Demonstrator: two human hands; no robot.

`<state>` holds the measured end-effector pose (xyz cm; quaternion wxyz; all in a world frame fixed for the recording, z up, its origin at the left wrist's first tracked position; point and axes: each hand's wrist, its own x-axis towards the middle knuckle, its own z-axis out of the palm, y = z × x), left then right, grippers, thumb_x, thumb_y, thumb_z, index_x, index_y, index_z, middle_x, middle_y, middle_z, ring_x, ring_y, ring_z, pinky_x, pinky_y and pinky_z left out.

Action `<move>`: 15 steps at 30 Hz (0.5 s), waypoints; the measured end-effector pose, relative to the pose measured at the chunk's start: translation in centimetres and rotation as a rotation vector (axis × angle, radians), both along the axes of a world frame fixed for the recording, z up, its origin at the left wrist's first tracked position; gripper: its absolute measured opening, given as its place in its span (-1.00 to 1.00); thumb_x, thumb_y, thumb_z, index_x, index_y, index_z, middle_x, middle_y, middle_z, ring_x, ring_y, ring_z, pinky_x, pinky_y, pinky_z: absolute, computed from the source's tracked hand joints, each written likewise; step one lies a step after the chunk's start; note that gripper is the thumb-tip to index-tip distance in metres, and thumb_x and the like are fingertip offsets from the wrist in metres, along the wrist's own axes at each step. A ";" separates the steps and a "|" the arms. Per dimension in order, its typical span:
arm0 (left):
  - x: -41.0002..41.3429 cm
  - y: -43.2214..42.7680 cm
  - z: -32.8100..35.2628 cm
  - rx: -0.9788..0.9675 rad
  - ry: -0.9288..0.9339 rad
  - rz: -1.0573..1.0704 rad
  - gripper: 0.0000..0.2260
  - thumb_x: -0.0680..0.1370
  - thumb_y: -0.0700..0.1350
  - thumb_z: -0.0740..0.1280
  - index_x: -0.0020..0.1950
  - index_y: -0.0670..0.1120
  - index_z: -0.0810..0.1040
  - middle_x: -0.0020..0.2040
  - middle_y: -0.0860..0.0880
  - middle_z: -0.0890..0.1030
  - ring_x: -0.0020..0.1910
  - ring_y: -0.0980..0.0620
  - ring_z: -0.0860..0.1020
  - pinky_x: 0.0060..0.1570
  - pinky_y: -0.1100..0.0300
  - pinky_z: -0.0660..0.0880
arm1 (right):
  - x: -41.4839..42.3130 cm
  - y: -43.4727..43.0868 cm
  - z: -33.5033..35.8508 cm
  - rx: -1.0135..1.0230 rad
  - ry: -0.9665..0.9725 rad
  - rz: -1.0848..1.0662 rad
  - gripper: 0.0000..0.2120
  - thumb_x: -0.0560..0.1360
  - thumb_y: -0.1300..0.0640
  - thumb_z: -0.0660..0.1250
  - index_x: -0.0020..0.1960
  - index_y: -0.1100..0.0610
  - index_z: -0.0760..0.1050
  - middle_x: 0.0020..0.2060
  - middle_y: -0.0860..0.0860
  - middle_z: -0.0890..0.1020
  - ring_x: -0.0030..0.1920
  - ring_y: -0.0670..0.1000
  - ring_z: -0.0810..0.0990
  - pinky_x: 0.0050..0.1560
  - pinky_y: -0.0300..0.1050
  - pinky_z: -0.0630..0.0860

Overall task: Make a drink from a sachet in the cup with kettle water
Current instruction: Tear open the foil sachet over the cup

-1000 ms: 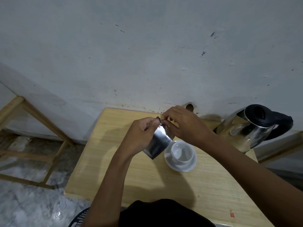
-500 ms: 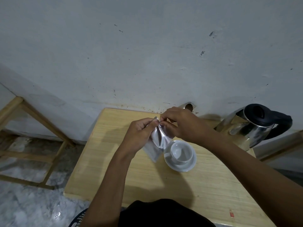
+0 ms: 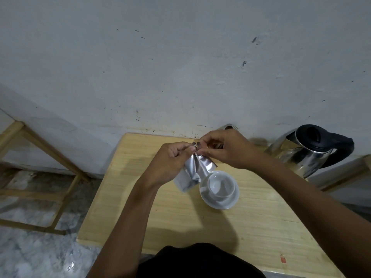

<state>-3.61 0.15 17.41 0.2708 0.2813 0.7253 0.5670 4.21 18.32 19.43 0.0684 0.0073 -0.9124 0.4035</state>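
A silver foil sachet (image 3: 192,171) hangs above the wooden table (image 3: 160,213), just left of the cup. My left hand (image 3: 170,161) and my right hand (image 3: 226,149) both pinch its top edge, thumbs and fingers close together, and the foil is creased and parted near the top. A white cup (image 3: 220,184) stands empty on a white saucer (image 3: 220,203) below the sachet's right side. The steel kettle (image 3: 307,153) with a black lid and handle stands at the table's far right, apart from both hands.
A metal container (image 3: 228,127) peeks out behind my right hand by the wall. A wooden frame (image 3: 40,157) stands on the stone floor to the left. The grey wall runs along the table's far edge.
The sachet has gone from flat to crumpled and split at the top as my hands pulled its upper edge apart. The cup and kettle have not moved.
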 end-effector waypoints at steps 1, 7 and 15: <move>0.0 0.1 0.0 -0.005 0.029 -0.011 -0.80 0.59 -0.07 0.26 -0.01 -0.08 0.68 -0.09 -0.05 0.72 -0.11 0.10 0.64 -0.07 0.32 0.49 | 0.0 0.3 0.2 -0.004 -0.036 0.005 -0.87 0.43 0.06 0.50 -0.07 0.09 0.67 -0.20 -0.05 0.70 -0.16 -0.08 0.64 -0.07 -0.16 0.57; 0.1 0.6 0.0 0.036 0.016 0.019 -0.81 0.58 -0.11 0.28 0.00 -0.09 0.69 -0.08 -0.03 0.72 -0.06 0.14 0.65 -0.05 0.37 0.50 | 0.3 0.2 -0.4 0.289 0.243 0.126 -0.83 0.51 0.05 0.40 -0.07 0.15 0.66 -0.27 -0.01 0.65 -0.28 -0.06 0.55 -0.23 -0.01 0.56; -0.4 0.1 -0.4 -0.083 -0.112 -0.118 -0.68 0.58 0.11 0.22 -0.06 -0.08 0.64 -0.17 -0.08 0.61 -0.18 0.04 0.50 -0.10 0.15 0.38 | 1.2 -0.5 -1.8 0.565 0.593 0.128 -0.81 0.54 0.20 0.30 -0.11 0.28 0.64 -0.21 0.13 0.66 -0.18 0.19 0.64 -0.11 0.00 0.52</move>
